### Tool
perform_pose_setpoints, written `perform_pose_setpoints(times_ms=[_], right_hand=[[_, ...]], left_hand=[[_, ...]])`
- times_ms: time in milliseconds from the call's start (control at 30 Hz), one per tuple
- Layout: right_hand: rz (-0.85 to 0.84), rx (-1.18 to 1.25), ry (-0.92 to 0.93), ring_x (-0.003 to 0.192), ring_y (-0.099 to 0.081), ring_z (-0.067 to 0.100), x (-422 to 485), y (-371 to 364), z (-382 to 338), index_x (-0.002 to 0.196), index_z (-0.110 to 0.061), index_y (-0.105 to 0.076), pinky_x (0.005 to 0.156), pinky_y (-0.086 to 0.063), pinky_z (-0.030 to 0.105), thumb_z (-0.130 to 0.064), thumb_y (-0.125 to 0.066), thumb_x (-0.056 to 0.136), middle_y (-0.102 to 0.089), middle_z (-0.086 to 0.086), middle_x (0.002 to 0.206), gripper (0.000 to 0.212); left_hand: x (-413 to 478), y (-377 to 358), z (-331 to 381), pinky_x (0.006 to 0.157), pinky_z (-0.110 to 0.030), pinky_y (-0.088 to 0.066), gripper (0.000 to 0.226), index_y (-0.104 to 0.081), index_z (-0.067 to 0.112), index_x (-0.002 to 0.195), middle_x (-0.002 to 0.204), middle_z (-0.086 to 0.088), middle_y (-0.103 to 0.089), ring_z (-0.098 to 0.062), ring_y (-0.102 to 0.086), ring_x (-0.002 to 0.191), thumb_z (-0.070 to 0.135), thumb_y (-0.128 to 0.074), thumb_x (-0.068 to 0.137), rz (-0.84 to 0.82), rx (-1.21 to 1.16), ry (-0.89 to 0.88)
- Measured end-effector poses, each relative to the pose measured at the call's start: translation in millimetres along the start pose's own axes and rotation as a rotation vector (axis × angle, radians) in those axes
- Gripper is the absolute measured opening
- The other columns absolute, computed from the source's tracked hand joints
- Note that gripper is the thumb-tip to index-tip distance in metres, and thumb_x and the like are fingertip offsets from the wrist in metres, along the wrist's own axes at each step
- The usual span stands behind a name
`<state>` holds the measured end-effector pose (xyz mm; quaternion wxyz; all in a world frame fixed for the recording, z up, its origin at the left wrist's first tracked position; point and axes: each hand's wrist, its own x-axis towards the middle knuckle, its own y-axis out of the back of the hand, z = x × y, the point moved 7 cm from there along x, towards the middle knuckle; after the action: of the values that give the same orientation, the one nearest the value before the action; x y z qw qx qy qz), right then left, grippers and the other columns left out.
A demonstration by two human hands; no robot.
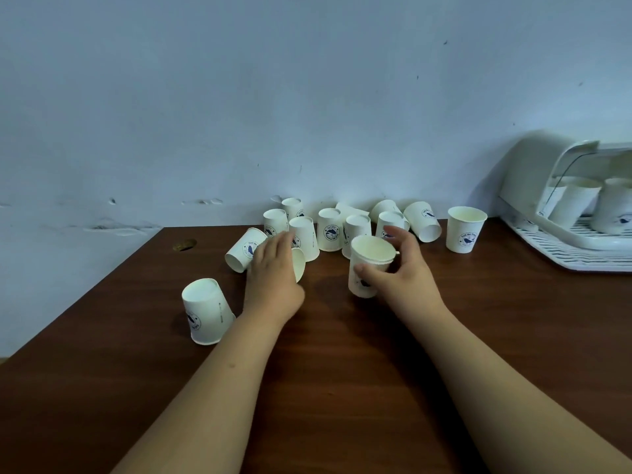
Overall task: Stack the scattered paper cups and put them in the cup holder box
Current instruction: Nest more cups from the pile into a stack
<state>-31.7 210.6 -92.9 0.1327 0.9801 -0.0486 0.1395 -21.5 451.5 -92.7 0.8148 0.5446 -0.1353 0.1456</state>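
Several white paper cups with a blue logo lie scattered on the brown table [342,371] near the wall, most upside down. My right hand [403,268] holds a small stack of upright cups [371,258] just above the table. My left hand [273,271] grips a single cup [299,265] lying on its side, mouth facing right. One inverted cup [207,311] stands alone at the near left, and an upright cup [465,234] stands to the right. The white cup holder box [526,186] sits at the far right, lid raised, with cups inside.
A pale blue wall runs right behind the cups. A round cable hole [184,244] is in the table's far left corner. The box's slatted white tray [581,251] reaches out over the table at the right edge.
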Motion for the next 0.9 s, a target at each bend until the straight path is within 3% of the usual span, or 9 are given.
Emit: perform_pose_setpoints(times_ms=[67, 200, 267, 400, 433, 533, 600, 733, 900], right_hand=[[-0.059, -0.065, 0.008, 0.121, -0.061, 0.008, 0.4, -8.6, 3.3, 0.157, -0.039, -0.039, 0.106, -0.051, 0.031, -0.032, -0.093, 0.082, -0.057, -0.015, 0.14, 0.093], [-0.102, -0.118, -0.035, 0.127, -0.056, 0.012, 0.9, -16.8, 7.6, 0.163, -0.034, -0.034, 0.106, -0.045, 0.028, -0.033, -0.092, 0.083, -0.051, -0.015, 0.141, 0.099], [-0.103, -0.111, -0.053, 0.123, -0.059, 0.011, 0.8, -16.9, 9.5, 0.157, -0.03, -0.041, 0.101, -0.046, 0.026, -0.031, -0.092, 0.084, -0.057, -0.014, 0.14, 0.09], [-0.127, -0.094, -0.08, 0.119, -0.067, 0.01, 1.1, -18.2, 17.3, 0.14, -0.029, -0.056, 0.101, -0.057, 0.034, -0.038, -0.094, 0.08, -0.07, -0.012, 0.127, 0.071], [-0.142, -0.09, -0.079, 0.118, -0.068, 0.009, 0.1, -19.3, 17.1, 0.139, -0.03, -0.057, 0.101, -0.057, 0.034, -0.038, -0.093, 0.081, -0.071, -0.013, 0.126, 0.069], [-0.189, -0.09, -0.043, 0.116, -0.068, 0.003, -4.7, -23.5, 11.9, 0.141, -0.034, -0.057, 0.1, -0.057, 0.03, -0.034, -0.092, 0.083, -0.072, -0.018, 0.126, 0.068], [-0.206, -0.091, -0.017, 0.116, -0.068, 0.001, -7.5, -25.3, 10.1, 0.142, -0.038, -0.057, 0.101, -0.057, 0.031, -0.034, -0.092, 0.083, -0.073, -0.02, 0.126, 0.068], [-0.222, -0.078, -0.007, 0.114, -0.071, 0.005, -7.9, -27.3, 11.2, 0.137, -0.041, -0.061, 0.104, -0.059, 0.038, -0.036, -0.093, 0.081, -0.076, -0.018, 0.122, 0.064], [-0.232, -0.08, 0.003, 0.108, -0.073, 0.003, -8.0, -30.1, 9.5, 0.122, -0.032, -0.064, 0.101, -0.06, 0.041, -0.032, -0.093, 0.083, -0.079, -0.014, 0.116, 0.049]], left_hand=[[-0.5, -9.0, -5.6, 0.13, -0.047, -0.027, 0.099, -0.026, 0.023, 0.17, 0.173, 0.0, -0.035, -0.032, -0.027, 0.16, -0.004, -0.062, 0.081, -0.037, 0.062, -0.02], [5.9, -2.7, -11.8, 0.118, -0.049, -0.04, 0.079, -0.05, 0.021, 0.156, 0.15, -0.007, -0.055, -0.036, -0.045, 0.143, 0.002, -0.068, 0.082, 0.089, 0.035, -0.015], [5.9, 7.0, -9.7, 0.112, -0.044, -0.046, 0.064, -0.059, 0.021, 0.144, 0.136, -0.006, -0.059, -0.032, -0.052, 0.133, 0.014, -0.077, 0.082, 0.16, -0.192, 0.037], [-3.2, 31.5, 7.1, 0.091, -0.007, -0.047, 0.054, -0.058, 0.027, 0.137, 0.125, 0.019, -0.064, 0.013, -0.062, 0.111, 0.026, -0.086, 0.091, 0.218, -0.802, 0.118], [-6.0, 35.6, 12.3, 0.09, -0.004, -0.048, 0.053, -0.058, 0.025, 0.139, 0.127, 0.021, -0.065, 0.017, -0.062, 0.11, 0.025, -0.085, 0.093, 0.219, -0.906, 0.105], [-12.3, 36.7, 28.8, 0.102, -0.021, -0.056, 0.052, -0.058, 0.02, 0.144, 0.133, 0.013, -0.071, 0.004, -0.068, 0.121, 0.018, -0.081, 0.098, 0.17, -1.086, 0.035], [-14.3, 33.2, 38.2, 0.103, -0.027, -0.058, 0.045, -0.061, 0.022, 0.14, 0.129, 0.012, -0.074, -0.001, -0.07, 0.122, 0.015, -0.079, 0.099, 0.121, -1.137, 0.002], [-15.6, 23.9, 50.3, 0.113, -0.041, -0.055, 0.048, -0.065, 0.024, 0.142, 0.136, 0.009, -0.075, -0.009, -0.068, 0.13, 0.033, -0.079, 0.097, 0.011, -1.062, -0.057], [-18.3, 16.8, 50.0, 0.118, -0.038, -0.049, 0.067, -0.059, 0.027, 0.149, 0.14, 0.011, -0.07, -0.002, -0.062, 0.135, 0.05, -0.076, 0.088, -0.021, -1.032, -0.003]])
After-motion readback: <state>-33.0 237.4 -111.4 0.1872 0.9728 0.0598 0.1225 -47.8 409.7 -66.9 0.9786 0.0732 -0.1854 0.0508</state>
